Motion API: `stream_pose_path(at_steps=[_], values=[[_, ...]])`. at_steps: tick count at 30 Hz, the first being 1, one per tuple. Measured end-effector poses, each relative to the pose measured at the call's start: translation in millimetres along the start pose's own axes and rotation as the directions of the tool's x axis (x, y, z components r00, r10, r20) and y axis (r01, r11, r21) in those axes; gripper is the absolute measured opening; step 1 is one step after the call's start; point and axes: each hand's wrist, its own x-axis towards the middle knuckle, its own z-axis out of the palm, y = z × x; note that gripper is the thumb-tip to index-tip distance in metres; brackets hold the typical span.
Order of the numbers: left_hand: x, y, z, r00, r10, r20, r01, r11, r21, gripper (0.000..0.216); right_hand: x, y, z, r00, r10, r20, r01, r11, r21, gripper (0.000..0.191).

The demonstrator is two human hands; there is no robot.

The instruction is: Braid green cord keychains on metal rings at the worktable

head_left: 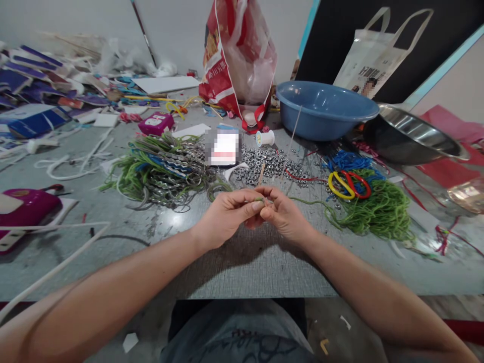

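Observation:
My left hand [230, 214] and my right hand [285, 214] meet above the front middle of the table, both closed in a pinch. Between their fingertips is a green cord [259, 199]; its exact end is too small to make out. From beside my right hand a strand of cord [312, 202] runs to a pile of green cords [381, 209] on the right. Scissors [342, 185] with one yellow and one red handle loop lie on that pile. Just beyond my hands spread many small silver ring-like beads [251, 174]. A thin wooden stick [261, 173] rises behind my fingers.
Left lies a bundle of green and grey cords with silver pieces [162, 169]. A thread spool [265, 138], a red bag [223, 65], a blue basin [325, 113] and a metal bowl [416, 136] stand behind. Purple devices [30, 212] and scraps [34, 70] occupy the left.

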Motion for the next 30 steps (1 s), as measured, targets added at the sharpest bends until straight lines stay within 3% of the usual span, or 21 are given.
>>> stream_pose_path(at_steps=[2, 4, 6, 9, 13, 20, 23, 25, 30], values=[[0, 1, -1, 1.000, 0.008, -0.026, -0.007, 1.000, 0.025, 0.024, -2, -1, -2, 0.995, -0.069, -0.077, 0.060, 0.992, -0.113, 0.058], [1, 1, -2, 0.997, 0.012, -0.070, -0.008, 0.998, 0.056, 0.022, -4, -4, -4, 0.954, -0.243, -0.174, 0.179, 0.930, -0.320, 0.045], [1, 1, -3, 0.994, 0.007, -0.108, 0.002, 0.997, 0.083, 0.019, -7, -8, -6, 0.875, -0.450, -0.180, 0.287, 0.779, -0.558, 0.026], [1, 0, -4, 0.992, -0.006, -0.123, 0.018, 0.995, 0.098, 0.017, -10, -13, -6, 0.770, -0.636, -0.051, 0.365, 0.504, -0.783, 0.008], [1, 1, -3, 0.993, -0.018, -0.118, 0.028, 0.996, 0.084, 0.020, -10, -15, -5, 0.696, -0.717, 0.041, 0.353, 0.292, -0.889, 0.005], [0, 3, -4, 0.995, -0.056, -0.085, 0.064, 0.993, 0.101, 0.017, -13, -18, -5, 0.641, -0.760, 0.111, 0.276, 0.094, -0.957, 0.006], [0, 2, -4, 0.995, -0.037, -0.091, 0.050, 0.989, 0.143, 0.015, -15, -19, -5, 0.642, -0.756, 0.128, 0.266, 0.063, -0.962, 0.007], [1, 2, -4, 0.995, -0.015, -0.099, 0.033, 0.982, 0.184, 0.012, -15, -20, -4, 0.654, -0.749, 0.107, 0.280, 0.108, -0.954, 0.006], [0, 3, -3, 0.996, -0.003, -0.091, 0.026, 0.969, 0.246, 0.012, -12, -19, -4, 0.766, -0.641, -0.058, 0.349, 0.489, -0.799, 0.005]])
